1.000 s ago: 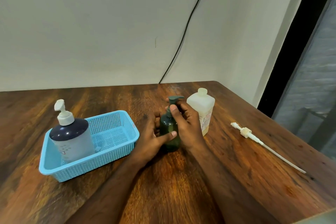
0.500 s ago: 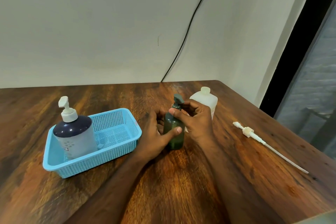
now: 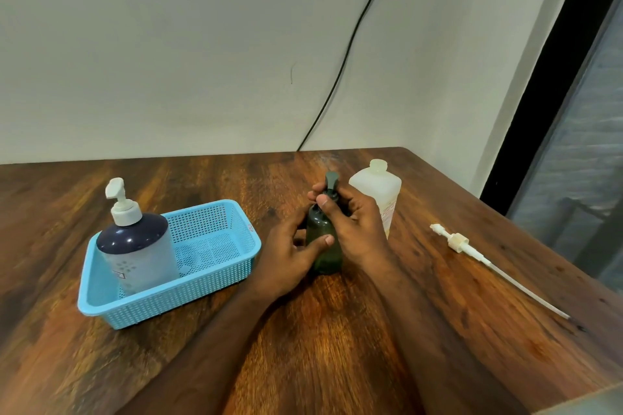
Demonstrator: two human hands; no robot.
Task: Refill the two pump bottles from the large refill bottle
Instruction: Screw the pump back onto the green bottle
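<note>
Head camera shows the small dark green pump bottle (image 3: 324,246) standing upright on the wooden table (image 3: 337,347), between both hands. Left hand (image 3: 290,259) wraps its body, thumb across the front. Right hand (image 3: 357,229) curls its fingers (image 3: 322,201) around the pump collar. Behind it stands the open white refill bottle (image 3: 377,192); a loose pump with tube (image 3: 485,259) lies to the right, and a large navy pump bottle (image 3: 135,242) stands in the blue basket (image 3: 215,266)

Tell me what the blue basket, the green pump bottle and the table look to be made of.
Blue basket: moulded plastic, by its perforated walls and even colour. Green pump bottle: probably tinted plastic, dark and slightly glossy; glass is not excluded. Table: wood or wood-look laminate, glossy brown grain.
</note>
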